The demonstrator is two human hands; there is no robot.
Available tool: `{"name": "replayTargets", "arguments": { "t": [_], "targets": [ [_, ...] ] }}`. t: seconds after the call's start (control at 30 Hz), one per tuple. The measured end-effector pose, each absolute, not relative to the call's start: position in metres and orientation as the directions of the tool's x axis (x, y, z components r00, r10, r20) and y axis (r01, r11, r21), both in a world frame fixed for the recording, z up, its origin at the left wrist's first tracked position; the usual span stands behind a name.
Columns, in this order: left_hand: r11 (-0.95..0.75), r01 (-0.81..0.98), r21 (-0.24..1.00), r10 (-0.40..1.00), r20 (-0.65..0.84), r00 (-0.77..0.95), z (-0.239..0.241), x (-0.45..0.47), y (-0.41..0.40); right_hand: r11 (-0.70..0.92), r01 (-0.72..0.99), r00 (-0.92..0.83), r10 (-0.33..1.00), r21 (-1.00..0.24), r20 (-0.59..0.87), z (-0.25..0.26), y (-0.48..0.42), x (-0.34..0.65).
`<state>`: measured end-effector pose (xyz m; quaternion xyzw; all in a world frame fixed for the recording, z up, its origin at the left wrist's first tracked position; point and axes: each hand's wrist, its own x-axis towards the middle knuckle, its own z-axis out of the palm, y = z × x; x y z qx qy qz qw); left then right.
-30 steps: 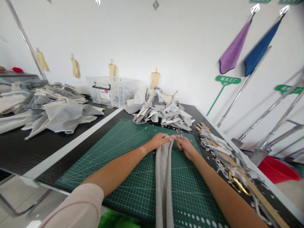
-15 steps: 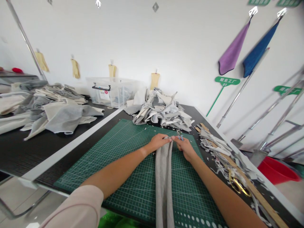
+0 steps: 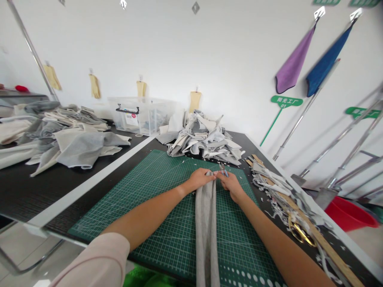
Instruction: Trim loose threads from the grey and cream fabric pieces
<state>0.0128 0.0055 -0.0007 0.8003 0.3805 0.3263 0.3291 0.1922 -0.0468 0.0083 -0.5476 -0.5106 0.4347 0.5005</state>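
1. Small scissors (image 3: 224, 172) are being held further to the left than half a second earlier, with the tips brought closer to the cloth's far end; both hands are being kept almost in place.
2. Grey cloth (image 3: 206, 231) is being stretched in a long, folded strip over the green cutting mat (image 3: 161, 191), its far end gathered between the hands, its near end running out of view at the bottom.
3. At that far end, the cloth is being pinched between the thumb and fingers of the left hand (image 3: 200, 178).
4. By the right hand (image 3: 231, 184) the scissors are being carried, its thumb and forefinger drawn together right at the cloth — how firmly the edge is being pinched there cannot be told.
5. Judging by its loose folds, something light, soft and limp is being handled — not fragile, hardly slippery, but likely to sag or slide out of line if unsupported.
6. The gathered edge is being offered as the best hold: layers pinched flat, close to the blades, fingertips kept clear of them, with slight tension along the strip.
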Motion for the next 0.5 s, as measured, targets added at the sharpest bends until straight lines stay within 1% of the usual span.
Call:
{"name": "replayTargets", "arguments": {
  "t": [0.1, 0.2, 0.3, 0.4, 0.5],
  "targets": [
    [-0.482, 0.381, 0.789, 0.821, 0.255, 0.511, 0.003, 0.011, 0.003, 0.016, 0.099, 0.111, 0.993, -0.995, 0.027, 0.008, -0.046, 0.194],
    [-0.456, 0.301, 0.838, 0.799, 0.237, 0.552, 0.006, 0.009, 0.004, 0.028, 0.06, 0.086, 0.996, -0.998, 0.033, 0.01, -0.047, 0.198],
    [-0.428, 0.211, 0.879, 0.771, 0.234, 0.593, 0.008, 0.008, 0.006, 0.033, 0.042, 0.011, 0.999, -0.999, 0.034, 0.014, -0.049, 0.2],
    [-0.415, 0.152, 0.897, 0.748, 0.241, 0.619, 0.008, 0.007, 0.006, 0.031, 0.059, -0.069, 0.997, -0.998, 0.027, 0.02, -0.053, 0.199],
    [-0.394, 0.143, 0.908, 0.752, 0.23, 0.617, 0.009, 0.007, 0.005, 0.049, 0.06, -0.101, 0.994, -0.997, 0.043, 0.024, -0.056, 0.197]
  ]
}}
